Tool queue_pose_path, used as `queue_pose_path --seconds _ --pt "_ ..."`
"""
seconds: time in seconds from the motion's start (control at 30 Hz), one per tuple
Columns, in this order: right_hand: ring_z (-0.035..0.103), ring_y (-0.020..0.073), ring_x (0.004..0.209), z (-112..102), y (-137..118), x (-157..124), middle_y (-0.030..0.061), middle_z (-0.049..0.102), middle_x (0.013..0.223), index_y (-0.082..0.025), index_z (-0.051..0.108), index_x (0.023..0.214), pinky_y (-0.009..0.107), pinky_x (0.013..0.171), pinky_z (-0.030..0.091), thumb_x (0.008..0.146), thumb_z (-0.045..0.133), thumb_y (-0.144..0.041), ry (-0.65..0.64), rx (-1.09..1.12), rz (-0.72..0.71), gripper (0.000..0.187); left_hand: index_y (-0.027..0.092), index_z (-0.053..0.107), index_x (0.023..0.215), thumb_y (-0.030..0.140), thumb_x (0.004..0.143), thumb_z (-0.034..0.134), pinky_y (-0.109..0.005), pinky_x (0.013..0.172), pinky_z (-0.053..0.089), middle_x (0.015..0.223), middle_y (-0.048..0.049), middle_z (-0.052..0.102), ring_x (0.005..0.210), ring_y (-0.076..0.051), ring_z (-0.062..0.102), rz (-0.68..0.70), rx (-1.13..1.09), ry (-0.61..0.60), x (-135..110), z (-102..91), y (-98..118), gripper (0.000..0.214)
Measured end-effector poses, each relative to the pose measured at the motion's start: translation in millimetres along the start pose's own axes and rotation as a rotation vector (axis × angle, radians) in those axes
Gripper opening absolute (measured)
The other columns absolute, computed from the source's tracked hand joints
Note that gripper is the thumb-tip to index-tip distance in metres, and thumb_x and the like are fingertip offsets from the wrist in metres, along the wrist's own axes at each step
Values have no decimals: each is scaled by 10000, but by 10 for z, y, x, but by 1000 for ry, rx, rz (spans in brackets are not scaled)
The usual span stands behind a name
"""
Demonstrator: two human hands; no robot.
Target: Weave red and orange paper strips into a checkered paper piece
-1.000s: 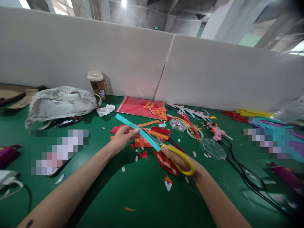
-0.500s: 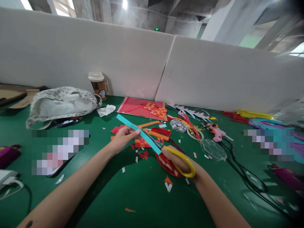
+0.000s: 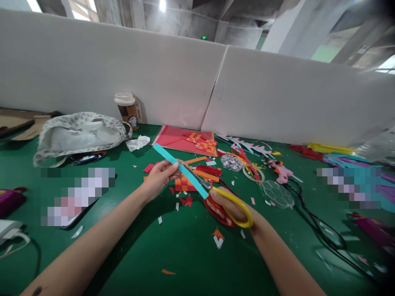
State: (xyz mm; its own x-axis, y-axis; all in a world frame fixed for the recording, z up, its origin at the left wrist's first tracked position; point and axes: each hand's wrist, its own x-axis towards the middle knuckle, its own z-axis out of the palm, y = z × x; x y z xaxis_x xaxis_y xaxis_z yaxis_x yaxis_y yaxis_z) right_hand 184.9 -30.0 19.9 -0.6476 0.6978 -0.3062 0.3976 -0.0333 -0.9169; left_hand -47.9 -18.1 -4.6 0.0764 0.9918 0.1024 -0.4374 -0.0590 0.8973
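Observation:
Between thumb and fingers, my left hand point(image 3: 160, 177) pinches a light blue paper strip point(image 3: 193, 179), which slants from upper left to lower right. My right hand point(image 3: 228, 205) grips scissors point(image 3: 247, 213) with one yellow and one red handle loop. Their blades lie along the strip, partly hidden behind it, so I cannot tell whether they cut into it. Under the hands are orange paper strips point(image 3: 205, 176) and an orange-and-red checked woven paper piece point(image 3: 185, 183), partly covered.
A red sheet point(image 3: 175, 137) bearing a checked paper fish point(image 3: 202, 143) lies at the back. A lidded cup point(image 3: 127, 111) and a patterned bag point(image 3: 80, 137) stand back left. Right are a clear flower-shaped dish point(image 3: 277, 194), a tape ring point(image 3: 253, 173) and a black cord point(image 3: 311, 222). Paper scraps litter the green table.
The blue strip has shifted slightly, its upper end a little right and higher on the left hand's side. The left hand has moved marginally; the scissors stay nearly in place.

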Motion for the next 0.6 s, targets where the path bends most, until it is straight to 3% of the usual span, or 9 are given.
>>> queue_pose_path --seconds 0.17,0.3,0.6 --pt "348 33 266 10 -25 -18 -62 381 415 -170 428 579 141 238 255 807 323 -662 -17 21 67 552 165 637 769 284 747 644 -244 706 494 773 -20 681 701 -115 623 51 20 82 18 -38 18 120" --pt "360 26 279 31 6 -26 -69 405 446 -161 467 661 129 258 277 813 296 -666 -52 104 130 554 165 642 767 285 750 641 -236 672 479 711 -9 664 651 -103 601 43 69 44 13 -41 -12 120" --pt "394 33 281 8 156 27 -58 433 456 -156 469 683 144 271 288 830 259 -657 -83 154 115 563 148 639 749 286 721 673 -240 673 495 691 -11 661 645 -104 609 43 28 35 -1 8 -16 145"
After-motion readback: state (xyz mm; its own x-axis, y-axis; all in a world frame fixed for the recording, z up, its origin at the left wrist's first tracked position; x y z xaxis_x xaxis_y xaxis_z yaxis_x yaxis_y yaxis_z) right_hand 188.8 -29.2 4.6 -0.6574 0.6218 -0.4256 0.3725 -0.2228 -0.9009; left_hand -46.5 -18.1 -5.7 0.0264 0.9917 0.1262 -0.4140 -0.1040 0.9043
